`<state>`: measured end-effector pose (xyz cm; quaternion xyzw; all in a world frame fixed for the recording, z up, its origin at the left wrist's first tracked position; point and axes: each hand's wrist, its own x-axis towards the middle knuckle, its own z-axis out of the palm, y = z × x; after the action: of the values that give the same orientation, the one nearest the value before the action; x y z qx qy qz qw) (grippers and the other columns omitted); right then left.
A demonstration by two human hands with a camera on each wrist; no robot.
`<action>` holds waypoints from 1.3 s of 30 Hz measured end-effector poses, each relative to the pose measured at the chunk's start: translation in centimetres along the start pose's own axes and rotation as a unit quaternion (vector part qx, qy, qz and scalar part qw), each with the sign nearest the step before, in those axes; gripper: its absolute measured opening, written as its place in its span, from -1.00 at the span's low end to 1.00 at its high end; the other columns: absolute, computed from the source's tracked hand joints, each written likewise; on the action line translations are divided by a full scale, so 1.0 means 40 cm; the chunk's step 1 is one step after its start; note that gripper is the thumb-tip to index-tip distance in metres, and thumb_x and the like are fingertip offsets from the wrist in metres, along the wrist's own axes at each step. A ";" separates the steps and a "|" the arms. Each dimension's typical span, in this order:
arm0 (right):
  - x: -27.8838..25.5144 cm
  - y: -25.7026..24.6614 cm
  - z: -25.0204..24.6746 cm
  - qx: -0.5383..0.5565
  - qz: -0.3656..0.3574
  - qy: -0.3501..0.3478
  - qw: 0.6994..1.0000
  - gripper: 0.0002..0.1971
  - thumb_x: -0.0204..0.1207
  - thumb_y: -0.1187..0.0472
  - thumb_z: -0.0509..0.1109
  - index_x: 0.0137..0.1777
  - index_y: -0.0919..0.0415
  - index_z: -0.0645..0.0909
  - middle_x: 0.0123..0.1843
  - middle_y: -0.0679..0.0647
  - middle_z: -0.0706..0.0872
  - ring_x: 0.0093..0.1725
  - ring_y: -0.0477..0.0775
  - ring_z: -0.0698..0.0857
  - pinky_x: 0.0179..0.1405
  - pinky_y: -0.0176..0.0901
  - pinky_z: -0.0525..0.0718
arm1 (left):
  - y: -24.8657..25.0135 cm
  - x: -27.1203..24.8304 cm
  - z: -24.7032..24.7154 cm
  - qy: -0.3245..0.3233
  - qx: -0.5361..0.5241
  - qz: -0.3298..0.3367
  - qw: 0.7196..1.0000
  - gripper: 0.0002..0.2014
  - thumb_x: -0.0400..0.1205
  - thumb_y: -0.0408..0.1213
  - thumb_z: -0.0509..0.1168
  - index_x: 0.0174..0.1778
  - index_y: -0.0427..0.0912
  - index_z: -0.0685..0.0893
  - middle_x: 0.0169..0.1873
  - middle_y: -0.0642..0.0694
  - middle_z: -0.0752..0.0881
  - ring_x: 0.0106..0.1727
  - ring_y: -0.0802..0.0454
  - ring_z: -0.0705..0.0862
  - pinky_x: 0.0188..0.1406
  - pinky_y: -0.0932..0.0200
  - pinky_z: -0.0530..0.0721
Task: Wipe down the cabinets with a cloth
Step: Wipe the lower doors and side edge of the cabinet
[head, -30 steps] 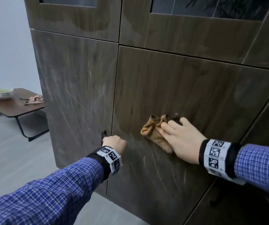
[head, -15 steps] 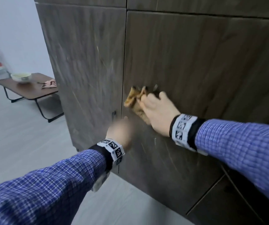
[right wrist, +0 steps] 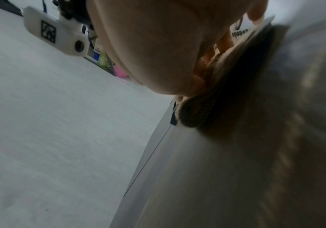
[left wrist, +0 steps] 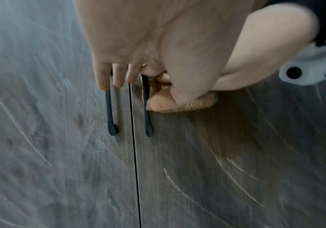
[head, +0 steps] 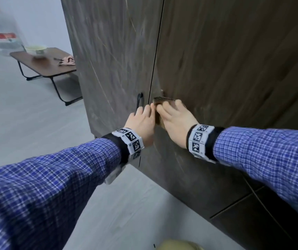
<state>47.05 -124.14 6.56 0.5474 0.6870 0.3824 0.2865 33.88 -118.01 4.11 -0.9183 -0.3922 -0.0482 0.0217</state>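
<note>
The dark wood cabinet has two tall doors, the left door [head: 112, 60] and the right door [head: 225, 69], streaked with pale wipe marks. My right hand [head: 173, 116] lies flat on a brown cloth [head: 162, 101] and presses it to the right door beside the centre seam. In the left wrist view the cloth [left wrist: 193, 104] bunches against the right black handle [left wrist: 148, 117]. My left hand [head: 144, 114] sits just left of it, with its fingers [left wrist: 103, 78] resting on the left black handle [left wrist: 110, 111]. The two hands touch.
A low brown table [head: 42, 69] stands at the left with a bowl [head: 35, 49] and a pink rag [head: 67, 60] on it. A clear plastic bag [head: 2, 33] is behind it. Grey floor [head: 36, 132] runs along the cabinet. A lower panel [head: 252, 222] is at the bottom right.
My right hand has slid the cloth left and down across the right door to the seam by the handles. The left hand stays at its handle, and the view has tilted down.
</note>
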 end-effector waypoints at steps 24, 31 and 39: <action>-0.165 -0.358 0.267 -0.024 -0.138 -0.225 0.964 -0.30 0.74 0.04 -0.06 0.69 0.35 -0.32 0.76 0.18 -0.24 0.72 0.28 -0.26 0.64 0.23 -0.36 | 0.003 0.017 -0.018 -0.003 0.074 0.021 0.997 -0.17 0.53 -0.25 0.32 0.63 -0.55 0.10 0.38 -0.33 0.42 0.42 -0.28 0.39 0.27 -0.09 0.51; -0.305 -0.348 0.301 0.089 -0.183 -0.321 0.925 -0.38 0.75 0.16 -0.07 0.70 0.39 -0.18 0.77 0.17 -0.15 0.73 0.18 -0.21 0.60 0.10 -0.48 | 0.011 0.016 -0.041 -0.020 0.058 0.019 0.998 -0.05 0.49 -0.20 0.39 0.67 -0.52 0.02 0.45 -0.30 0.38 0.49 -0.25 0.35 0.36 -0.07 0.48; -0.064 -0.262 0.166 0.018 -0.053 -0.188 0.981 -0.25 0.71 -0.08 -0.03 0.71 0.22 -0.32 0.77 0.10 -0.19 0.73 0.23 -0.22 0.68 0.19 -0.28 | 0.019 0.029 -0.028 -0.020 0.100 0.023 0.994 -0.15 0.52 -0.17 0.34 0.62 -0.52 0.13 0.42 -0.33 0.37 0.42 -0.30 0.38 0.35 -0.11 0.50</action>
<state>47.46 -126.35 -5.89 0.5774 0.6556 0.2445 0.4208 35.13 -117.78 5.35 -0.9212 -0.3739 0.0108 0.1068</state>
